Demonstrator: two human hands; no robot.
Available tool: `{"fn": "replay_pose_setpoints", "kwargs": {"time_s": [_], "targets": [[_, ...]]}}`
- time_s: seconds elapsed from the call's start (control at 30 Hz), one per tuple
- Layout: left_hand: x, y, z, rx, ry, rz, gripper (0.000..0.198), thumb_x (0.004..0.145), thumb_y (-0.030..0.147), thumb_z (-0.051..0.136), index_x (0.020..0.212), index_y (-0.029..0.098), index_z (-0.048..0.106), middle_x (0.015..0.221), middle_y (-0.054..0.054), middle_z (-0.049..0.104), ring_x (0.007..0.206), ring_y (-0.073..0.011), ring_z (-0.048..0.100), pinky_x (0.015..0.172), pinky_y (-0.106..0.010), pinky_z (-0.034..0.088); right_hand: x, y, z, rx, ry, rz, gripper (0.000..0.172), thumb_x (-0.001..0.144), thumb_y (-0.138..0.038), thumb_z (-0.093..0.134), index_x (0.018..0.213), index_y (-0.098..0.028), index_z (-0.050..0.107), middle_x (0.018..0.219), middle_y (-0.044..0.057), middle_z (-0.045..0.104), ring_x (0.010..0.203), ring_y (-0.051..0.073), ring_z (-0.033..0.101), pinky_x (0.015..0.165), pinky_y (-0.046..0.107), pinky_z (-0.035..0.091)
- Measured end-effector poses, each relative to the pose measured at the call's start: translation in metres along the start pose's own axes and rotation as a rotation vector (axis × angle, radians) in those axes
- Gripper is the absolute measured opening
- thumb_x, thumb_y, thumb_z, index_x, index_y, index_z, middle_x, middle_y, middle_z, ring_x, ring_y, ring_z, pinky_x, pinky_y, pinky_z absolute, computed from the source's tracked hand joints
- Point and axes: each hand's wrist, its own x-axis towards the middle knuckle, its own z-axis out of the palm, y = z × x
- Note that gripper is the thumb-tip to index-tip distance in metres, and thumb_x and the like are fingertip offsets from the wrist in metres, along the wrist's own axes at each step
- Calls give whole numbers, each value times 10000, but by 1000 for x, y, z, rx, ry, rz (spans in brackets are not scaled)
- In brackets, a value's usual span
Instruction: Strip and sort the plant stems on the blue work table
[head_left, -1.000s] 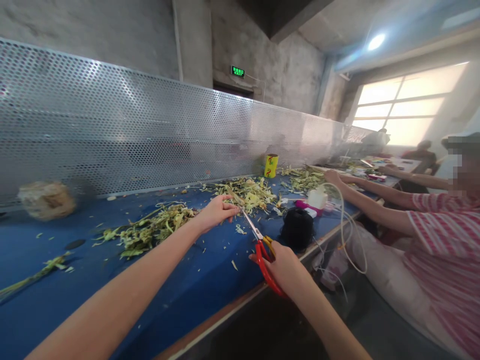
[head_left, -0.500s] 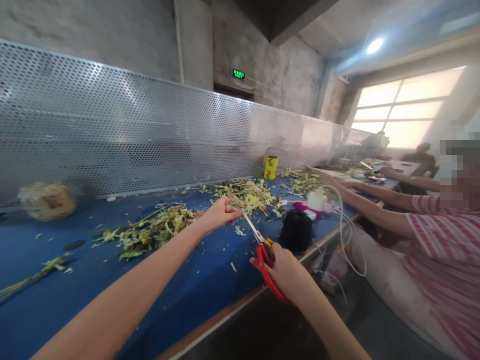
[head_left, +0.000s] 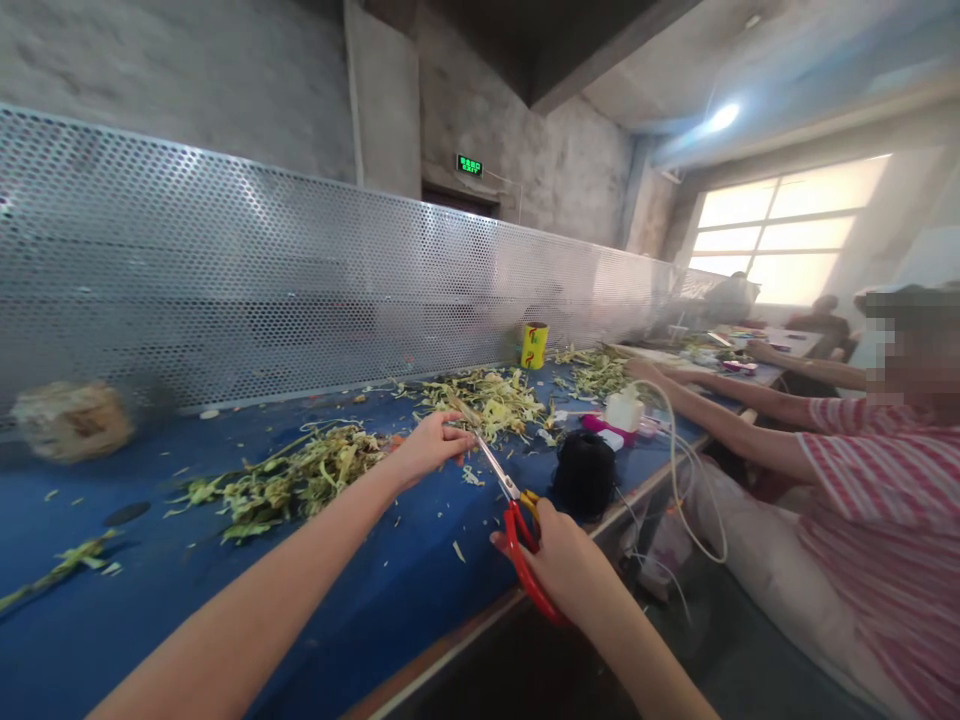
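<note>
My right hand grips a pair of scissors by its red and yellow handles. The slim metal blades point up and away to the left, nearly together. Close beside the blades, my left hand has its thumb and fingers pinched; what they hold, if anything, is too small to make out. Beyond both hands lies a pile of pale yellow-green dried plant scraps. A bunch of dried, leafy plant stalks rests to the left of my left hand, partly behind the forearm.
A black ball of thread sits on the blue table near its edge. Behind stand a yellow can and a perforated metal screen. A wrapped roll is at far left. To the right, a co-worker in a striped shirt reaches over the table.
The whole view has shifted a little, so things appear slightly further left and lower. My hands and the scissors keep almost the same pose relative to each other.
</note>
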Motion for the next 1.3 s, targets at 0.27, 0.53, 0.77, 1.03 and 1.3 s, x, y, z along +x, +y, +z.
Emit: {"fn": "replay_pose_setpoints", "kwargs": {"time_s": [0.27, 0.53, 0.77, 1.03, 1.3], "targets": [[0, -3, -1, -3, 1, -12, 562, 621, 209, 660, 1088, 86, 372, 601, 20, 608, 438, -68, 492, 506, -221, 364, 2, 3, 4, 35, 13, 2, 521, 674, -611, 457, 879, -140, 546, 803, 131, 638, 771, 278, 606, 596, 303, 390], [-4, -5, 0, 33, 71, -17, 511, 633, 249, 641, 1060, 80, 417, 595, 15, 594, 431, -64, 468, 426, -194, 299, 1, 6, 6, 19, 43, -19, 520, 660, -634, 455, 833, -149, 528, 774, 117, 637, 727, 269, 608, 568, 294, 369], [-31, 8, -10, 174, 238, -45, 493, 610, 312, 642, 1016, 112, 446, 673, -14, 609, 426, -73, 460, 376, -194, 257, -11, 6, 2, 32, 22, -45, 533, 676, -658, 405, 847, -163, 503, 708, 74, 611, 651, 221, 593, 490, 253, 311], [-80, 13, -24, 105, 307, 9, 596, 605, 366, 651, 1097, 138, 406, 747, -15, 620, 470, -66, 471, 455, -205, 354, -24, -2, 13, 28, 135, -96, 529, 642, -641, 465, 895, -177, 483, 790, 64, 602, 702, 219, 591, 542, 263, 353], [-92, 0, -35, -175, 535, 21, 648, 504, 325, 725, 1067, 151, 456, 726, 12, 617, 524, -68, 503, 480, -187, 380, -20, -17, 15, 46, 188, -130, 432, 652, -508, 527, 916, -173, 461, 801, 66, 600, 736, 234, 587, 591, 285, 386]]}}
